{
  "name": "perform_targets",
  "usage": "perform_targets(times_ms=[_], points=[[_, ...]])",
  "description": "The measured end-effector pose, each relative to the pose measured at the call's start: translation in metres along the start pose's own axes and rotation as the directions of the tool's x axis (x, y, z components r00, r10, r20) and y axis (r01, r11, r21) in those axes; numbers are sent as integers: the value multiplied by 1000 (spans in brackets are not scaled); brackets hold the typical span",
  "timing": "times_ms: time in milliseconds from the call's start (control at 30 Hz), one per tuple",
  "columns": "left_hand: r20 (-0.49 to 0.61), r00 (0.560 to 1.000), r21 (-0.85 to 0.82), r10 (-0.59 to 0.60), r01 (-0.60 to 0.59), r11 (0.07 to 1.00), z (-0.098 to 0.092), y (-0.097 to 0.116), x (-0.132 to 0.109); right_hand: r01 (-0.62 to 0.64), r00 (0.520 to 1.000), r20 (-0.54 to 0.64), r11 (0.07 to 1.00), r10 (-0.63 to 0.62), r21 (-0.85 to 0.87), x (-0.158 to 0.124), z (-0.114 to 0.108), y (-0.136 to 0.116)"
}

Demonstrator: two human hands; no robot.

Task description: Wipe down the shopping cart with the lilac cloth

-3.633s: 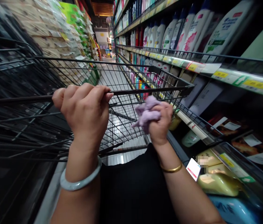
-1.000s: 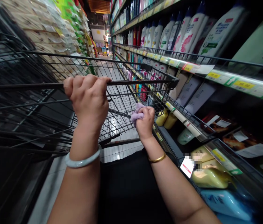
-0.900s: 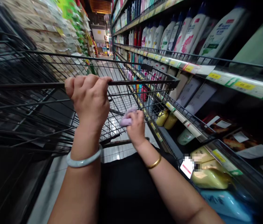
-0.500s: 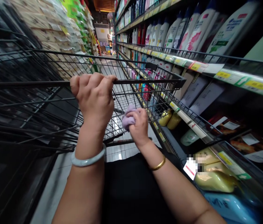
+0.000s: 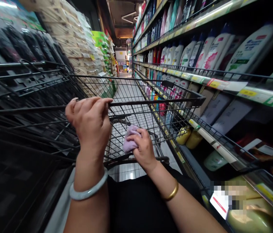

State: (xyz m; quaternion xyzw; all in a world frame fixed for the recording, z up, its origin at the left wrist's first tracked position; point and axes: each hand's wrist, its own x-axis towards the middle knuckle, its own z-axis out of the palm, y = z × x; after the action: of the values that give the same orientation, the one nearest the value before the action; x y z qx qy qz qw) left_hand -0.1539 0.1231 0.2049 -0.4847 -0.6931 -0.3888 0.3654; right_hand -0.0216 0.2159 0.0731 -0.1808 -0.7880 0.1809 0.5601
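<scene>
My left hand (image 5: 90, 124) is wrapped over the dark handle bar (image 5: 136, 103) of a black wire shopping cart (image 5: 148, 119). A pale green bangle (image 5: 89, 191) circles that wrist. Lower and to the right, my right hand (image 5: 145, 150) clasps a crumpled lilac cloth (image 5: 131, 139) just behind the cart's basket, and part of the cloth is hidden by the fingers. There is a gold bangle (image 5: 172, 191) on the right wrist. Through the wire mesh the tiled floor shows.
Shelves of shampoo bottles (image 5: 215, 53) line the right side, with a price rail (image 5: 214, 83) close to the cart. Packaged goods (image 5: 75, 45) are stacked on the left, beside dark hanging items (image 5: 27, 42). A tiled aisle (image 5: 124, 87) runs ahead between them.
The view has tilted up, so the cart and hands appear lower and more of the aisle shows. My left hand stays on the bar; the cloth's shape in my right hand has shifted slightly.
</scene>
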Motion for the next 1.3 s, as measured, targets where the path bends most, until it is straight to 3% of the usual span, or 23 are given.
perform_targets(times_ms=[33,100,167,233,333,400,567,633,700,767,800,867,933,967,1033,1100,1200,1233,1300], points=[[8,1000,4,16,-16,1000,-2,-2,0,34,999,-1,999,-34,26,5,0,-5],[24,998,-3,53,-53,999,-4,-6,-1,43,988,-148,998,-37,39,22,-4,-13],[30,997,-10,71,-70,997,-9,-10,-2,5,936,-352,1000,3,20,40,-7,-19],[19,998,10,54,-55,998,-14,-17,-2,3,911,-412,1000,-10,-18,51,-3,-27],[-38,999,75,-16,19,997,-23,-30,-2,221,959,-163,971,-233,-91,57,11,-41],[-81,995,99,-61,69,993,-26,-37,-2,357,932,-46,932,-360,-70,63,16,-51],[-142,985,76,-102,114,991,-22,-41,-3,284,930,-243,959,-275,1,97,16,-63],[-160,981,76,-108,121,990,-19,-40,-2,341,916,-208,939,-342,-42,97,24,-64],[-159,981,83,-110,124,989,-17,-40,-2,439,889,-98,894,-447,-94,87,31,-64],[-157,982,87,-106,121,989,-17,-40,-3,507,860,-18,858,-509,-80,79,30,-64],[-160,982,88,-104,120,989,-17,-40,-3,500,864,-31,864,-503,-61,78,26,-65],[-171,979,86,-107,123,989,-17,-39,-3,416,885,-210,908,-415,-43,85,13,-66],[-161,980,83,-116,130,988,-18,-38,-4,312,843,-444,948,-304,-57,95,4,-66],[-152,981,81,-122,135,988,-18,-37,-4,284,828,-486,956,-281,-68,97,3,-65],[-138,981,78,-135,147,986,-18,-37,-4,323,850,-407,941,-335,-102,94,15,-61],[-133,980,76,-145,156,985,-18,-37,-4,452,857,-204,881,-472,-138,78,35,-55],[-117,979,63,-165,173,983,-17,-38,-2,667,741,27,731,-671,-148,56,55,-48],[-109,978,59,-175,183,981,-16,-38,-2,692,720,68,708,-690,-141,54,54,-47],[-102,975,54,-198,204,977,-13,-38,0,650,756,14,748,-654,-136,59,43,-46]])
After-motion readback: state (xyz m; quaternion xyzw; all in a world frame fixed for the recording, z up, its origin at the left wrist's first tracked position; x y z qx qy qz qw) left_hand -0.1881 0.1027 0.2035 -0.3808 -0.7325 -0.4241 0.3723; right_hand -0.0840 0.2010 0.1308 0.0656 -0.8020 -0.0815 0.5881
